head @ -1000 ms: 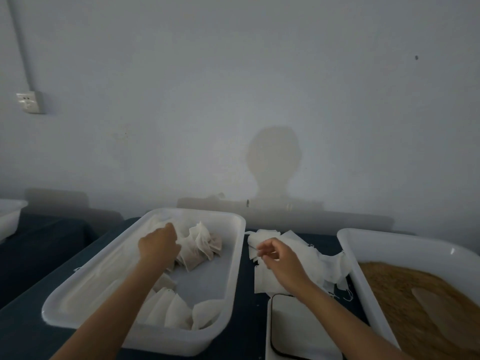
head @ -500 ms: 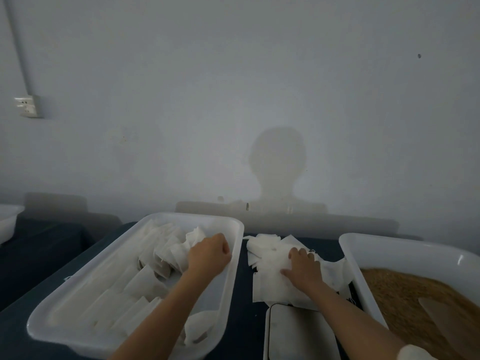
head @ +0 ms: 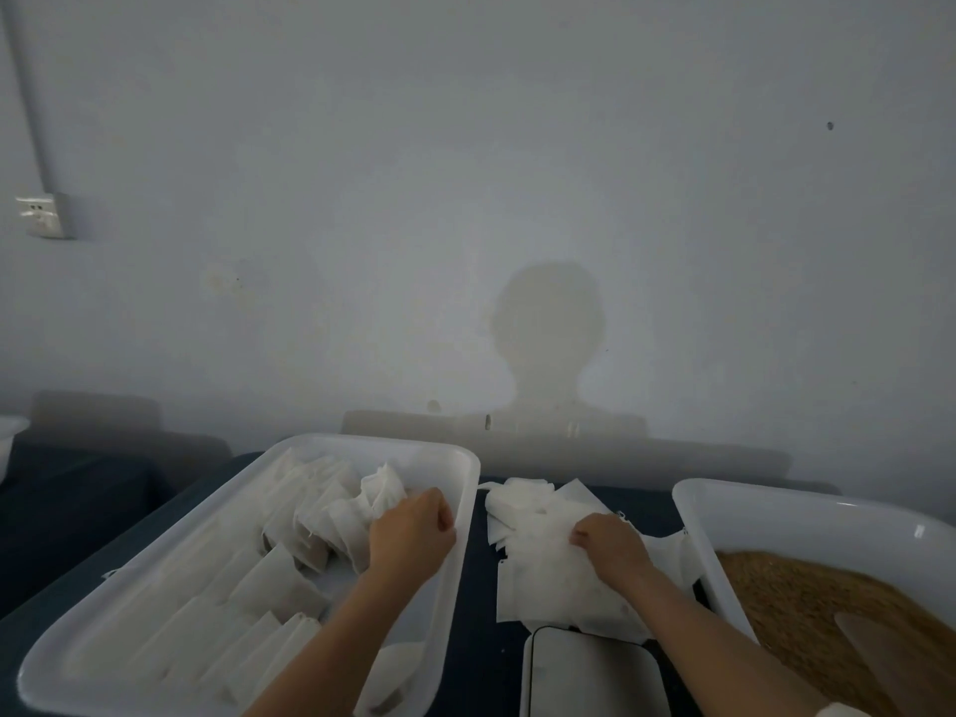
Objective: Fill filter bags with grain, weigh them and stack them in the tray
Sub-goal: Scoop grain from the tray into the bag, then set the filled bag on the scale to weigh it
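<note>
A white tray [head: 468,514] on the left holds several filled white filter bags [head: 310,514] stacked in rows. My left hand [head: 414,533] is inside it near the right wall, back up and fingers curled under, touching the nearest bags; what it holds is hidden. A loose pile of empty filter bags [head: 543,566] lies on the dark table between the tray and the grain tub. My right hand [head: 610,548] rests on this pile and pinches the top bag with curled fingers. The white tub [head: 776,501] on the right holds brown grain [head: 796,602].
A white scale [head: 589,675] sits at the near edge, just below the pile of empty bags. A pale scoop [head: 879,649] lies in the grain. The grey wall stands close behind the table. Another white container [head: 8,437] peeks in at far left.
My left hand has moved from the far left of the tray to its right wall. My right hand came down from a raised pinch onto the pile and now curls its fingers on it.
</note>
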The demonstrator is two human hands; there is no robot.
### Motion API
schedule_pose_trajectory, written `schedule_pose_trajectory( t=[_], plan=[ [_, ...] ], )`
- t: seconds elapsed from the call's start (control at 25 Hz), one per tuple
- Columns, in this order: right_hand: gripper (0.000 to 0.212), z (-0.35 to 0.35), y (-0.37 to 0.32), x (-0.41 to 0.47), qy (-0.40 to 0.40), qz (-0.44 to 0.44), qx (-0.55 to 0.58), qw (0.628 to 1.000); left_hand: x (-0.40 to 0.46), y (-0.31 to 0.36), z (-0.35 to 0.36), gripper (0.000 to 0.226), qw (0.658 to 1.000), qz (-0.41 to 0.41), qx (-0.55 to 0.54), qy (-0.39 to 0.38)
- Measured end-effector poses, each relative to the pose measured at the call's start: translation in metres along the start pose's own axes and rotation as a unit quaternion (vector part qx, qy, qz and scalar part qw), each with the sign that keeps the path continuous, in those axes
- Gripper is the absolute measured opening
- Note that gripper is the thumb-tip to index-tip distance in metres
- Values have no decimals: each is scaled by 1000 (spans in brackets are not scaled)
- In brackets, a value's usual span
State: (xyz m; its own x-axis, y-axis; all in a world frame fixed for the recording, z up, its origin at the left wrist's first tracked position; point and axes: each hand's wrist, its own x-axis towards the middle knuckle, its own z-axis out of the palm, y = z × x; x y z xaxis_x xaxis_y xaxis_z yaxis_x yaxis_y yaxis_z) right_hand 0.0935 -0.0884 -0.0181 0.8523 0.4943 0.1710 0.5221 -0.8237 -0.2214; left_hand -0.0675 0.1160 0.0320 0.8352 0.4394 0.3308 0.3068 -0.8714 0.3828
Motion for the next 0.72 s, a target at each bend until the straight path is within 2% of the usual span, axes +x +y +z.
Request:
schedule_pose_trajectory(
  t=[0.12,0.2,0.36,0.44,0.6,0.64,0.72],
  plan=[
    [24,-5,1,-1,-9,10,21,1000,-2,6,-1,2,1000,-3,-7,16],
    [36,-9,-2,-1,25,32,54,998,-4,12,-6,7,999,-9,-30,41],
    [38,-18,-4,-5,81,99,226,966,-10,37,-13,10,991,25,-115,69],
    [34,-27,-8,-8,139,118,290,940,-16,56,-8,8,983,55,-171,37],
    [34,-66,-26,-20,274,91,386,876,-24,90,8,20,948,66,-295,-102],
    [30,-79,-31,-25,281,76,413,863,-25,97,11,28,942,66,-312,-109],
    [24,-104,-40,-41,266,41,456,848,-29,109,11,37,938,90,-326,-72]
  ],
)
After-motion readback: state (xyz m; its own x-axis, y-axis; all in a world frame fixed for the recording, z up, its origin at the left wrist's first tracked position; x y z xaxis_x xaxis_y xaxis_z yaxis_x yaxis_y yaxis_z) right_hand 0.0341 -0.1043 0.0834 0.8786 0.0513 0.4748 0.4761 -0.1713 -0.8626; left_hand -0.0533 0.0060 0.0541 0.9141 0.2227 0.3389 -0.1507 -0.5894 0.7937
